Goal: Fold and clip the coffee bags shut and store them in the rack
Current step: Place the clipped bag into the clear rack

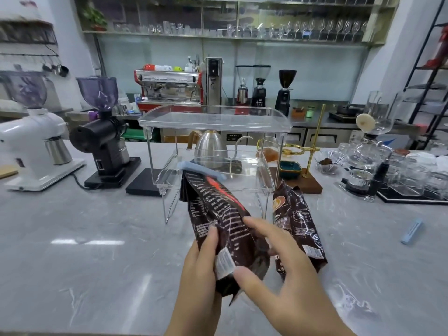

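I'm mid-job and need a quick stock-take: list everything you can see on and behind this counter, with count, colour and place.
coffee bag: one, dark brown, clipped, held in front of the rack
blue clip: one, on that bag's folded top
second coffee bag: one, dark brown, unclipped, lying on the counter, right of centre
spare clip: one, light blue, counter, far right
rack: one, clear, two tiers, centre
kettle: one, steel, behind the rack
grinders: one black, one white, left
espresso machine: one, red, back counter
left hand: fingers grip the held bag
right hand: open, at the bag's lower end
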{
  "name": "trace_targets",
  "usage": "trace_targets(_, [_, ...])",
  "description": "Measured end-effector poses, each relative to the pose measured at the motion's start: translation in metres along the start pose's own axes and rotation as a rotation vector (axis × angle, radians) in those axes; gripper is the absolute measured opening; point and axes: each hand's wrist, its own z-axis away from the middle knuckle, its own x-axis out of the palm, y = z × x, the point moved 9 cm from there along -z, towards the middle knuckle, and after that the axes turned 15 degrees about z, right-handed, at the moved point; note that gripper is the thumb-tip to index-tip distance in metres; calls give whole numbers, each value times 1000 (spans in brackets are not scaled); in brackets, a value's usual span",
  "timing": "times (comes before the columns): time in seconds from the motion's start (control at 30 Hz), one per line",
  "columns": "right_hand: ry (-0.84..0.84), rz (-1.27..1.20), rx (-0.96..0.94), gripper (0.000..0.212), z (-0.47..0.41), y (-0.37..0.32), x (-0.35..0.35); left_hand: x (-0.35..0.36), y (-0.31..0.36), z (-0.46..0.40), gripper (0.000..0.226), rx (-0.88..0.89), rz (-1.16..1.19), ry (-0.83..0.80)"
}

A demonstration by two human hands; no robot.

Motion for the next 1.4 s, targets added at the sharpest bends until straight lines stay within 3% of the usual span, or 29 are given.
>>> trace_targets(0.3, [18,-169,288,43,-7,65,-4,-10,1,-2,42,2,11,45])
trace_targets(0.47, [-195,-559,375,32,-2,61,24,-12,2,-4,33,25,-74,52])
trace_targets(0.63, [-70,-519,401,34,3,70,25,-21,7,-2,25,176,-165,121])
trace_targets(0.87, [-63,-495,428,44,1,70,33,-30,16,4,16,224,-52,231])
trace_targets(1.0, [-60,-479,411,54,-7,61,37,-29,25,5,28,237,-24,234])
trace_targets(1.23, [-137,-425,316,43,-32,36,46,-31,51,-14,25,254,-90,251])
trace_targets(1.4, [-262,-376,187,72,-55,16,49,-28,74,-41,7,236,-181,241])
